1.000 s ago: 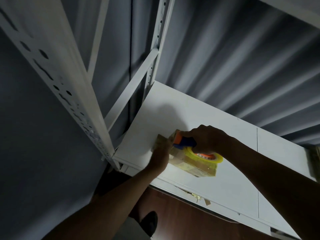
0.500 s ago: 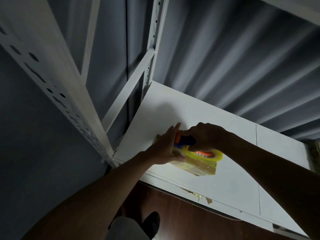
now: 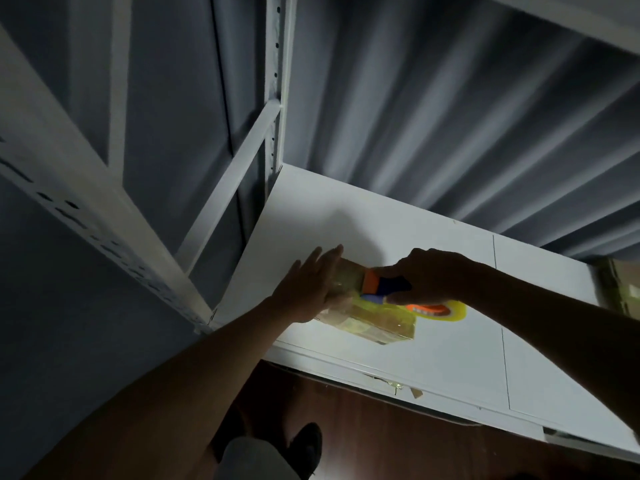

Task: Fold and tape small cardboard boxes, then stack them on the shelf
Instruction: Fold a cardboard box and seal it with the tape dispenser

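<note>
1. Compared with a second ago, the left hand [image 3: 308, 289] is no longer curled over the near left corner of the cardboard box [image 3: 377, 322]; it is now laid flat against the box's left end, with the fingers straight, held together and pointing away towards the back of the shelf.
2. The tape dispenser [image 3: 391, 289] is seen shifted slightly rightwards along the box top since the earlier frames, and the yellow tape roll [image 3: 446, 311] now projects past the box's right end.
3. The right hand [image 3: 429, 277] is curled round the blue and orange handle of the tape dispenser, which is held down on top of the box.
4. The cardboard box is found on the white shelf board [image 3: 450, 358], near its front left corner, just beside the perforated white upright [image 3: 104, 220]. Its sides are covered in glossy clear tape; its flaps appear closed, and what is inside cannot be told.
5. A second taped box [image 3: 620, 289] is partly seen at the far right edge of the same shelf board, well apart from the first; its contents cannot be told either.
6. Small scraps of tape and cardboard [image 3: 405, 389] are seen below the front lip of the shelf board.
7. A dark shoe [image 3: 306, 445] is seen on the reddish-brown floor [image 3: 398, 445] beneath.
</note>
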